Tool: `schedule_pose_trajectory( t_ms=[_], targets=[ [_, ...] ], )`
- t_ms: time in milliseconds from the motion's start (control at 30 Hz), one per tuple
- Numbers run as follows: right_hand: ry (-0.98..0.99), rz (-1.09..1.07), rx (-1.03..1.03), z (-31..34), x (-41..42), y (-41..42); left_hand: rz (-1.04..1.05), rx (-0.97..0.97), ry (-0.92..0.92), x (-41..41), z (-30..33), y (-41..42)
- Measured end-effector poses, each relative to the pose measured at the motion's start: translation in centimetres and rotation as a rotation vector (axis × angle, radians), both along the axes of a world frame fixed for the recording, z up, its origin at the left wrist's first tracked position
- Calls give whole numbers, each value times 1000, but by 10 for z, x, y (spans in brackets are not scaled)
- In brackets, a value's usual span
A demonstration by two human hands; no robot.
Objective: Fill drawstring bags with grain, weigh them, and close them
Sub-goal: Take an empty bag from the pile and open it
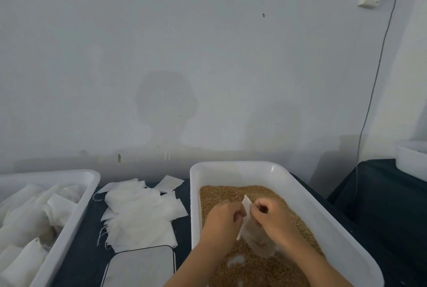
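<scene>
dim, soft blur, wide-angle edge warp

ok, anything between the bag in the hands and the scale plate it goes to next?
Nothing visible. Both hands, left and right, pinch the drawstring bag over the grain tray. The scale plate sits just left of that tray; only the tray's left wall lies between, so the bag must be lifted over it.

Showing three white rectangular plastic tubs: one of brown grain (pixel 265 268), one of filled bags (pixel 57 235), one at the far right (pixel 411 164). Showing one grey flat scale (pixel 141 266), and two hands pinching one thin white bag (pixel 256 238).
</scene>
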State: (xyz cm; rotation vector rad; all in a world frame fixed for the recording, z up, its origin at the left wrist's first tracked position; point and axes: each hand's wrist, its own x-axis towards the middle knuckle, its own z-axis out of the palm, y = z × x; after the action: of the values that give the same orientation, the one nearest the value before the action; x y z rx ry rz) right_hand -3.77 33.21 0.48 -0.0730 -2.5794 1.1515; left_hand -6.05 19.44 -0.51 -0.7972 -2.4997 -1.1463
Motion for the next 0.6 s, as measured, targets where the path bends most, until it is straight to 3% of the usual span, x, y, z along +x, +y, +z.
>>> schedule_pose_trajectory(
  t_ms=[233, 367, 433, 500, 600],
  targets=[
    [-58, -51, -72, 0, 0, 6, 5, -149, 19, 1, -5, 3],
    [-315, -101, 378, 2, 8, 20, 35, -128, 160, 1, -3, 0],
    [-476, -59, 502, 3, 15, 24, 63, -146, 218, 1, -1, 0],
    [-600, -27, 631, 2, 21, 25, 84, -189, 213, 1, -1, 1],
    [-639, -22, 768, 1, 24, 22, 165, -232, 124, 3, -2, 2]
  ],
)
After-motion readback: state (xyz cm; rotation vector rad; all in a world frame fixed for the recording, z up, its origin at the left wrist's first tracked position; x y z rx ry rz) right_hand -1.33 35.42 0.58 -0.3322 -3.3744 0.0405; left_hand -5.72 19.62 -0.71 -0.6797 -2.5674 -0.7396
